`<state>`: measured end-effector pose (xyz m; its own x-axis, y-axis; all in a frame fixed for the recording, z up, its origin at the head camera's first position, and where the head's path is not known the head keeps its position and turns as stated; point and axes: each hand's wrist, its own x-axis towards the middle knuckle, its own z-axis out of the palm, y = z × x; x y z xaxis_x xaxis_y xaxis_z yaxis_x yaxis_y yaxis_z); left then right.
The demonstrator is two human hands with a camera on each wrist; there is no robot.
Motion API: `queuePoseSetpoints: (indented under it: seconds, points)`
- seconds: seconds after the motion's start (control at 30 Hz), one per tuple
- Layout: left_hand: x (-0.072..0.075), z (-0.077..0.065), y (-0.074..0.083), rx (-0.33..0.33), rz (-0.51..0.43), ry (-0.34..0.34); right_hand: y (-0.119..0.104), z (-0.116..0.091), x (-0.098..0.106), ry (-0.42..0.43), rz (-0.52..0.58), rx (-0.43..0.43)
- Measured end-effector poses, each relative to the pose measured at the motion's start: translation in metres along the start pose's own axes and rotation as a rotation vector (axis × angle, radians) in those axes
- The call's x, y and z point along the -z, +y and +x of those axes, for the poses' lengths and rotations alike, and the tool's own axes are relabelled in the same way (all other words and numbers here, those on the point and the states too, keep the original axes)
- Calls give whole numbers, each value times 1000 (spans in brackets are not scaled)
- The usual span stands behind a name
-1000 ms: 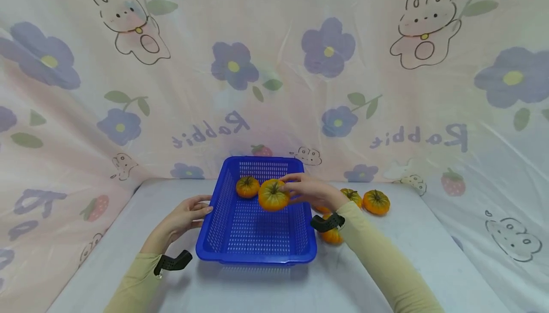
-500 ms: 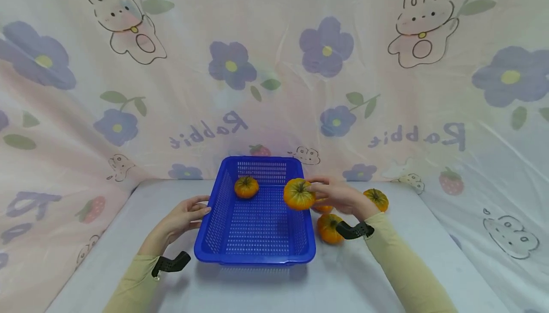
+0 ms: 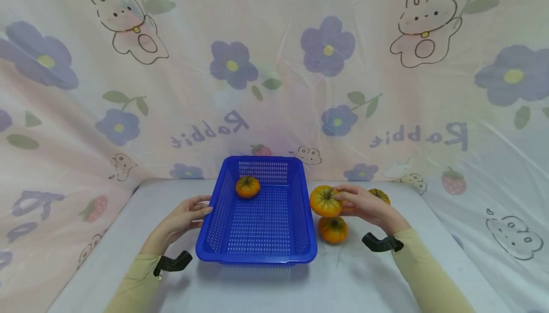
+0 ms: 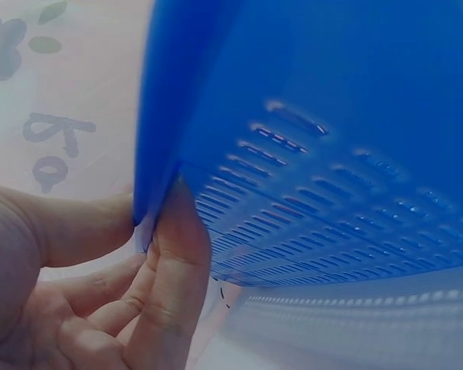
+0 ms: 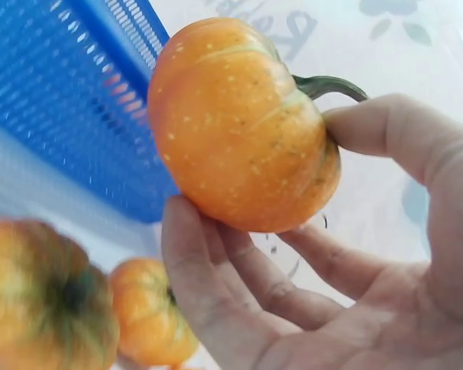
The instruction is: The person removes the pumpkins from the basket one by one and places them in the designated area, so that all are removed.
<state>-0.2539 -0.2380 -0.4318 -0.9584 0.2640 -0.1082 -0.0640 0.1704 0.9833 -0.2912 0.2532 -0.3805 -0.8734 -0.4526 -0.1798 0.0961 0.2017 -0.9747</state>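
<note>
My left hand pinches the left rim of a blue plastic basket, thumb on one side and fingers on the other, as the left wrist view shows. Inside, near the back left, sits a small orange pumpkin. Just outside the basket's right wall, my right hand holds another orange pumpkin between thumb and fingers. Its green curved stem points toward the thumb side. Below the held one, a pumpkin rests on the table. Behind the right hand another pumpkin is partly hidden.
In the right wrist view, two pumpkins lie at lower left, a larger one and one beside it. A pale table carries everything. Behind it hangs a curtain printed with rabbits and flowers.
My right hand has carried the held pumpkin rightward, from above the basket to outside its right wall. The left hand keeps its grip on the rim, and the basket has stayed in place.
</note>
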Motion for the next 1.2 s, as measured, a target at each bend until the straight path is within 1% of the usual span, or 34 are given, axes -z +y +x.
queuePoseSetpoints:
  seconds: [0.1, 0.17, 0.27, 0.47, 0.6, 0.8, 1.2]
  points:
    - [0, 0, 1, 10, -2, 10, 8, -8, 8, 29, 15, -15]
    - [0, 0, 2, 10, 2, 8, 13, -12, 13, 54, 29, -30]
    - [0, 0, 3, 8, 5, 3, 21, -20, 20, 69, 48, -42]
    - [-1, -2, 6, 5, 2, -5, 38, -33, 30, 115, 56, -70]
    - [-2, -3, 7, 11, -1, 8, 50, -41, 35, 148, 62, -102]
    - [-1, -3, 7, 3, -5, -1, 63, -48, 41, 186, 68, -132]
    - [-1, -4, 7, -3, -13, -12, 79, -56, 51, 209, 31, -158]
